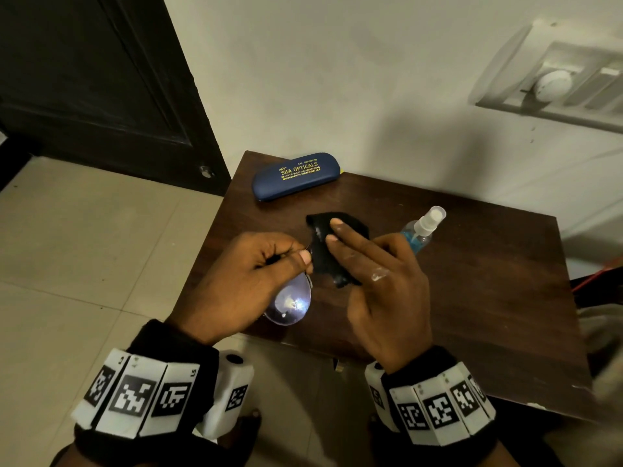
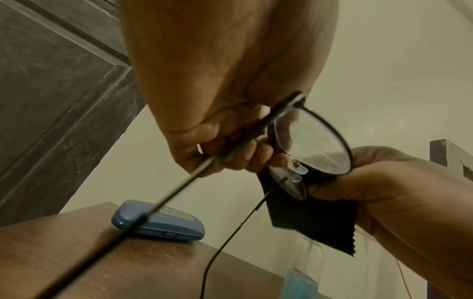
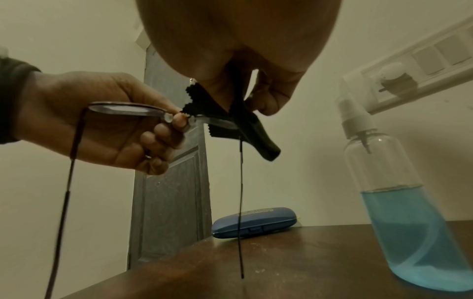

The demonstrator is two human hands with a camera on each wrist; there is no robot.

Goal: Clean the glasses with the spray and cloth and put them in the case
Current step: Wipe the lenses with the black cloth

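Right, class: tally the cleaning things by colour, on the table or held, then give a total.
Blue: 2, the case and the spray bottle of blue liquid.
Black: 2, the cloth and the glasses.
Total: 4.

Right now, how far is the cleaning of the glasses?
Midway. The spray bottle stands on the table, unheld. In hand: the left hand holds the glasses while the right hand rubs one lens with the cloth. Left: the case is closed.

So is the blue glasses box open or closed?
Closed. The case lies flat on the table, lid down, its front clasp seam together.
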